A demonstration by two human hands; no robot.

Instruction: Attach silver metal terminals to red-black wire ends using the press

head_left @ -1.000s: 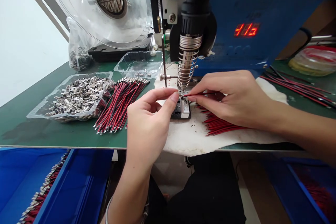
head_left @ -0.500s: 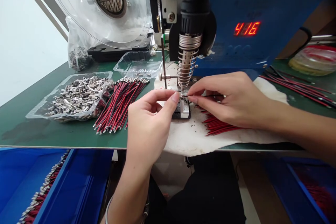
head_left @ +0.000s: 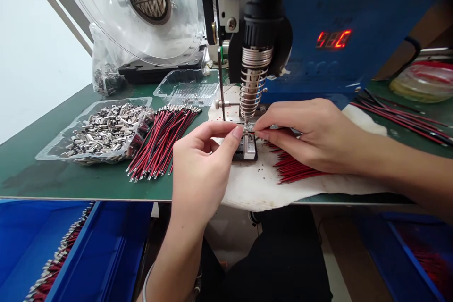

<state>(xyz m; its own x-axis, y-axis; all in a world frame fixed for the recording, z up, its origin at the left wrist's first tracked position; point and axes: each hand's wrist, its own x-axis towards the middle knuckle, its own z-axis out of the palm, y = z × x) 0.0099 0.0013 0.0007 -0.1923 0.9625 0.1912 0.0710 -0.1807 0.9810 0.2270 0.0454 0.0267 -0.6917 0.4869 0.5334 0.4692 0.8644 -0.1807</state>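
Observation:
My left hand (head_left: 201,165) is closed, thumb and forefinger pinched at the left side of a small metal fixture (head_left: 249,148); what lies between the fingertips is too small and hidden to name. From the right, my right hand (head_left: 314,137) pinches a thin wire (head_left: 252,131), its end at the top of the fixture. Directly above both sets of fingertips stands the spring-wrapped tip of a soldering machine (head_left: 253,89). Beneath my right hand lies a bundle of red and black wires (head_left: 293,170) on a white cloth (head_left: 251,193).
To the left are a clear tray of small metal connectors (head_left: 46,153) and a pile of red-black wires (head_left: 159,146). An empty-looking clear tray (head_left: 166,82) sits behind. Blue bins (head_left: 116,245) stand below the table edge. More wires (head_left: 399,115) lie far right.
My right fingertips have shifted very slightly to the right. My left hand stays nearly still at the fixture. The machine's red digits read differently, only partly lit now.

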